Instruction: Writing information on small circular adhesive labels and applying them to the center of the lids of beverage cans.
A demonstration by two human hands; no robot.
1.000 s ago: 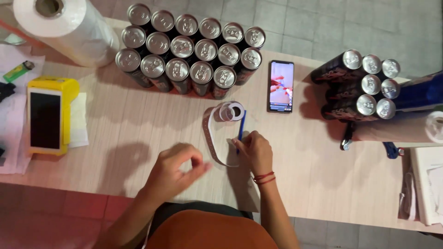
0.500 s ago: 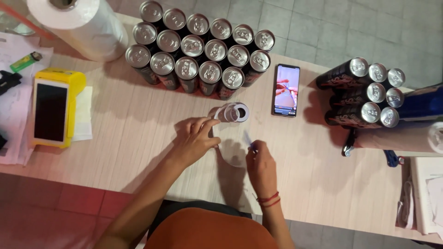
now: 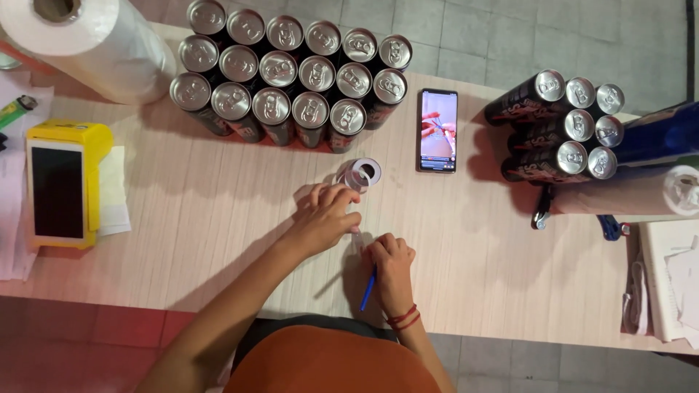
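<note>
A small roll of white labels (image 3: 362, 173) lies on the wooden table (image 3: 218, 211), and a thin white strip (image 3: 357, 236) runs from it toward me. My left hand (image 3: 326, 217) rests just below the roll, fingers curled and pinching the strip. My right hand (image 3: 391, 263) is close beside it, nearer my body. It is closed around a blue pen (image 3: 368, 290), which points down toward the table edge. A red band circles my right wrist.
A block of several dark drink cans (image 3: 291, 80) stands at the back. More cans (image 3: 568, 135) lie on their sides at right. A lit phone (image 3: 437, 131) lies beside the roll. A yellow payment terminal (image 3: 62, 182) and a plastic film roll (image 3: 80, 40) are at left.
My left hand came up from the near left to the strip below the roll. My right hand drew back toward me with the pen, off the strip's long loop.
</note>
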